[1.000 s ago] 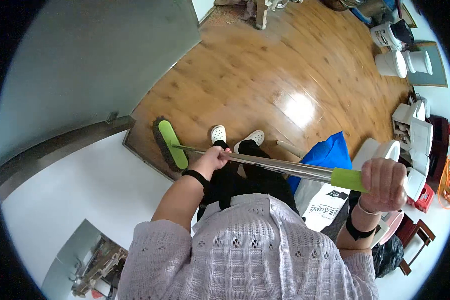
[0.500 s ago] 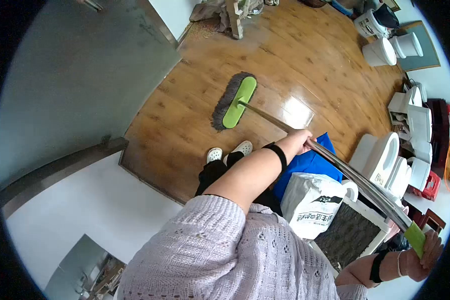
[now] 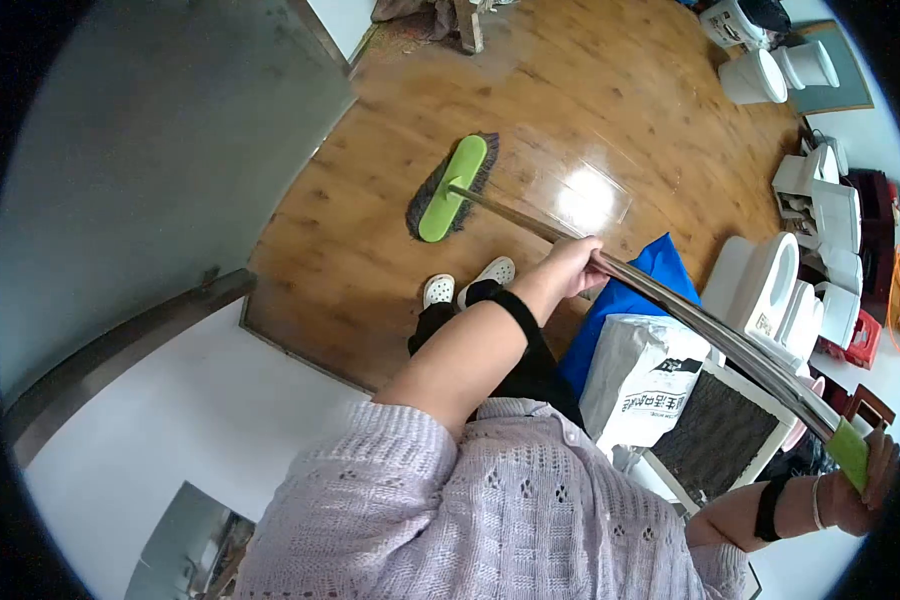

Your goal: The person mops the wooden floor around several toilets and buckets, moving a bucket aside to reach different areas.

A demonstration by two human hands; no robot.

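Note:
Both hands hold one dust mop with a green head (image 3: 453, 188), a grey fringe and a long metal pole. Its head lies on the wooden floor, ahead of my white clogs (image 3: 438, 290). My left hand (image 3: 575, 266) is wrapped round the lower part of the pole, arm stretched across my front. At the far right, my right hand (image 3: 867, 485) grips the green end (image 3: 849, 452) of the pole, its fingers partly lost in the dark edge of the view. Under the pole stand a blue bag (image 3: 610, 320) and a white printed bag (image 3: 642, 385).
Left of me is a grey glass panel (image 3: 170, 150) above a white wall. White toilets (image 3: 760, 285) line the right side, near a red crate (image 3: 857, 340). White buckets (image 3: 753, 77) stand at the far right, and a wooden stand (image 3: 468, 28) at the top.
The mop head has shifted a little left and up in the view, and fringe now shows along its right side too. My left hand moved left and up with the pole.

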